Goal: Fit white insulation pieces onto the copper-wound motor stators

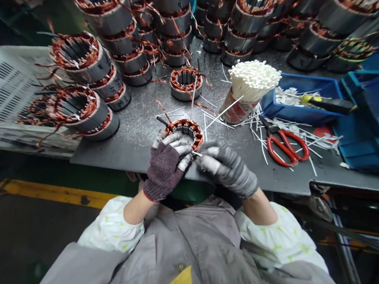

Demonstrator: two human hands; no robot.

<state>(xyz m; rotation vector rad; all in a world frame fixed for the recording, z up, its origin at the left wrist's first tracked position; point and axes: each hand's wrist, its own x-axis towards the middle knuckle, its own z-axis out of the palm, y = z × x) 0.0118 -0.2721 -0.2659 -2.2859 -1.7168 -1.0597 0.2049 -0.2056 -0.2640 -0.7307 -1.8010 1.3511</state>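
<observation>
Motor stator point(186, 126) sits bore-up, axis upright, closest to my left hand point(166, 169).
The left hand grips its rim; my right hand point(227, 171) pinches a white cable tie point(196, 154) against the windings.

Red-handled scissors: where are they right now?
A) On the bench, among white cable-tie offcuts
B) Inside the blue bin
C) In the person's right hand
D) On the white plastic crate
A. The red-handled scissors lie on the metal workbench among white cable-tie offcuts, outside the blue bin.
</observation>
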